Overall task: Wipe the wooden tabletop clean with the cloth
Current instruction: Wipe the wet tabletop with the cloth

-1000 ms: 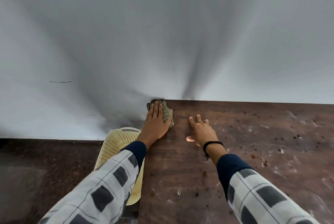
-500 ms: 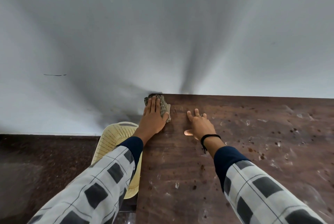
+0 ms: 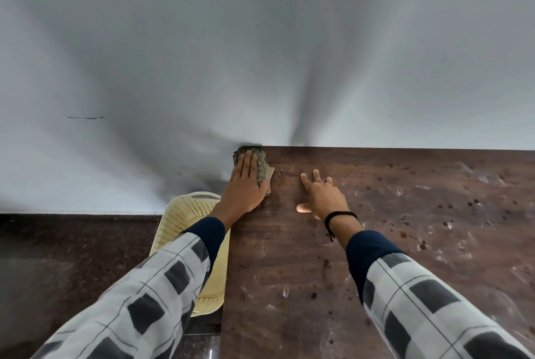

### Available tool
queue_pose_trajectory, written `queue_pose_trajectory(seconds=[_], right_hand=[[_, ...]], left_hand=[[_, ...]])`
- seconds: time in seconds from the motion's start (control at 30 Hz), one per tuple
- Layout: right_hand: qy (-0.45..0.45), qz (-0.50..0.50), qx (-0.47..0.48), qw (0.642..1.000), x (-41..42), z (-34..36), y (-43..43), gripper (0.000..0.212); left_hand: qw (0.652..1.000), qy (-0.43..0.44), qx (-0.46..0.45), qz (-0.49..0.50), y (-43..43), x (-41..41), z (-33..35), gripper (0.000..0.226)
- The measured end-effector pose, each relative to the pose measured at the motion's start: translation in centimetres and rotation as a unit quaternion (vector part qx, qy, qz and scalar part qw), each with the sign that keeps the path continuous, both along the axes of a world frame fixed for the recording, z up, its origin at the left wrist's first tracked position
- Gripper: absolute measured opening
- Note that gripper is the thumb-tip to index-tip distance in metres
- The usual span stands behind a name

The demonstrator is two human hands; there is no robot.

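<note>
Left hand flat, pressing cloth into tabletop far corner; right hand splayed, empty, likely bracing.

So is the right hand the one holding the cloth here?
No, the left hand presses the cloth at the tabletop's far left corner, while the right hand rests bare on the wood.

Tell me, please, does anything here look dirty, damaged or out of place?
Yes. The wooden tabletop is dirty: dark spots and pale smears cover its right and near parts. The left hand presses the cloth flat at the far left corner; the right hand rests flat beside it. A yellow basket stands against the table's left edge.
</note>
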State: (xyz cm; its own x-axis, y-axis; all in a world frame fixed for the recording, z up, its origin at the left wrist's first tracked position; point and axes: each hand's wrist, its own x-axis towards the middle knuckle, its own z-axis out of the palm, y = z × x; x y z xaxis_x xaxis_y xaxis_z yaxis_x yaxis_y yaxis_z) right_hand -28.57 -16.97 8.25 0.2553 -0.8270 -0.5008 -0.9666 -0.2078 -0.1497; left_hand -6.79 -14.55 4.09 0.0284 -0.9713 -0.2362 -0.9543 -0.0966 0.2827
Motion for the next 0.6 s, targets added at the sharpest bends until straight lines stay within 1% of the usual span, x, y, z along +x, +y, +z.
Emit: queue_pose_trajectory(seconds=[0.07, 0.17, 0.23, 0.37, 0.47, 0.6], right_hand=[[0.001, 0.001, 0.000, 1.000, 0.0, 0.0, 0.0, 0.095], [0.001, -0.001, -0.001, 1.000, -0.1, 0.1, 0.0, 0.095], [0.000, 0.000, -0.002, 1.000, -0.1, 0.1, -0.1, 0.095], [0.006, 0.003, -0.003, 1.000, -0.2, 0.2, 0.0, 0.094], [0.002, 0.002, 0.000, 1.000, -0.1, 0.5, 0.1, 0.094], [0.000, -0.002, 0.005, 1.000, -0.1, 0.6, 0.2, 0.095]], left_hand=[[1.000, 0.015, 0.001, 0.011, -0.7, 0.0, 0.2, 0.082], [0.997, 0.052, -0.013, 0.055, -2.1, -0.5, 0.6, 0.083], [0.995, 0.054, -0.028, 0.074, -2.1, -0.7, 0.5, 0.085], [0.997, 0.045, -0.043, 0.045, 0.2, -0.7, -0.2, 0.078], [0.999, 0.020, -0.033, 0.016, 2.2, -0.2, -0.9, 0.079], [0.999, 0.022, -0.016, 0.016, -0.5, 0.5, -0.7, 0.079]])
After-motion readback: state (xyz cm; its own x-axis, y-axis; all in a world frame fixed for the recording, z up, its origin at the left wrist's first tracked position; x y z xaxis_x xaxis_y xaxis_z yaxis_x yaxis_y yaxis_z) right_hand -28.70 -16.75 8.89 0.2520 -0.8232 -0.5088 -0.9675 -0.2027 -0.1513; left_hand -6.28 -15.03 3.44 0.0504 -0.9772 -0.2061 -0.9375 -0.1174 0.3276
